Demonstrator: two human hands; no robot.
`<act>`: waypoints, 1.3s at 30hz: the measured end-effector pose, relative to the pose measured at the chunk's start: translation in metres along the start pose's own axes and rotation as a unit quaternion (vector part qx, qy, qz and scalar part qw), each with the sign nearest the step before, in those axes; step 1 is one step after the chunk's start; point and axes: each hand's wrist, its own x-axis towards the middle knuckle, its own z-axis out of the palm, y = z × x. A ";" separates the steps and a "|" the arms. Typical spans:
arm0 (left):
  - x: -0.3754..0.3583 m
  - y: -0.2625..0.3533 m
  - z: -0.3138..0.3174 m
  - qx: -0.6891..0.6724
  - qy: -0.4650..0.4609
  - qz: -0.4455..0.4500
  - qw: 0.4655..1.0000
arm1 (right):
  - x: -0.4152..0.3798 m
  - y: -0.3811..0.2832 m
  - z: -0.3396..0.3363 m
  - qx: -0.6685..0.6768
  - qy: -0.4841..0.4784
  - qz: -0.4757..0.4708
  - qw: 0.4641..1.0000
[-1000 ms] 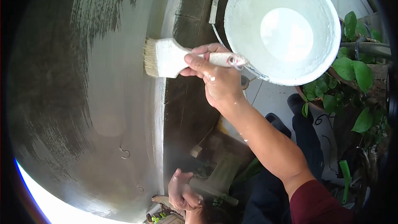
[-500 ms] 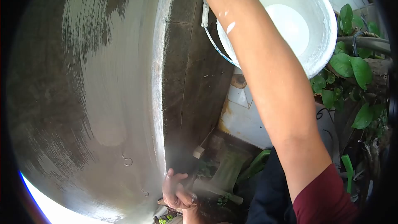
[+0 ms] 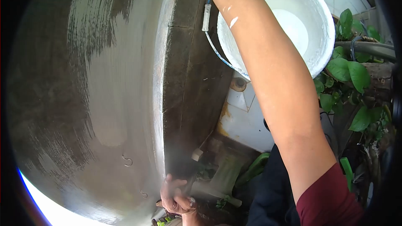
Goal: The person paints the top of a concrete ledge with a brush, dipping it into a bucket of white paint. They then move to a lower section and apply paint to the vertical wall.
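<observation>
White paint covers the middle of the wall (image 3: 104, 79); its dark left side and brick edge remain bare. Right hand is out of frame, left hand (image 3: 176, 196) open at bottom; bucket (image 3: 318, 54) upper right

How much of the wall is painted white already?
A broad band down the middle of the wall looks coated in whitish paint. Its edges are streaky, and the left side and top stay dark and bare. The right arm reaches up out of the picture, so its hand and any brush cannot be seen. The white bucket holds paint. The left hand rests low by the wall's corner. The dark patches are left.
</observation>
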 end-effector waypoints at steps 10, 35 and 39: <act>0.003 0.014 0.011 -0.003 -0.024 0.021 0.999 | -0.205 0.012 -0.122 -0.271 -0.139 0.135 0.943; -0.034 0.014 -0.002 -0.032 0.045 -0.092 0.994 | -0.023 -0.004 -0.001 -0.262 -0.190 -0.294 0.899; -0.028 0.021 0.003 -0.049 0.008 -0.052 0.997 | -0.124 0.017 -0.045 -0.305 -0.186 -0.211 0.910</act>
